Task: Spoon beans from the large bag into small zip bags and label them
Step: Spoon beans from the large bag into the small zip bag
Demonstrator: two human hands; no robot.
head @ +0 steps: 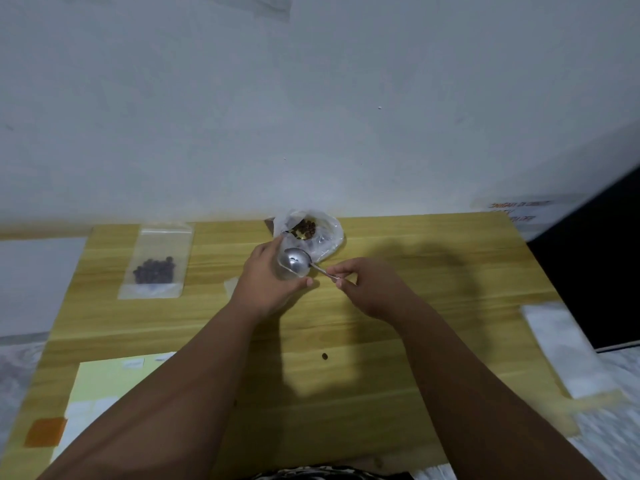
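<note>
The large clear bag point(325, 240) of brown beans stands open at the far middle of the wooden table point(415, 306). My right hand point(367, 289) pinches the handle of a metal spoon point(296, 263), whose bowl looks empty. My left hand point(266, 282) curls around a small clear zip bag point(285, 273) right under the spoon's bowl; most of that bag is hidden by the hand and spoon. A filled small zip bag point(156, 265) with dark beans lies flat at the far left.
One loose bean point(324, 356) lies on the table near the middle. A pale yellow sheet point(100, 393) with white labels and an orange square point(45, 433) sits at the near left. White packets point(564, 348) lie at the right edge. A wall rises behind the table.
</note>
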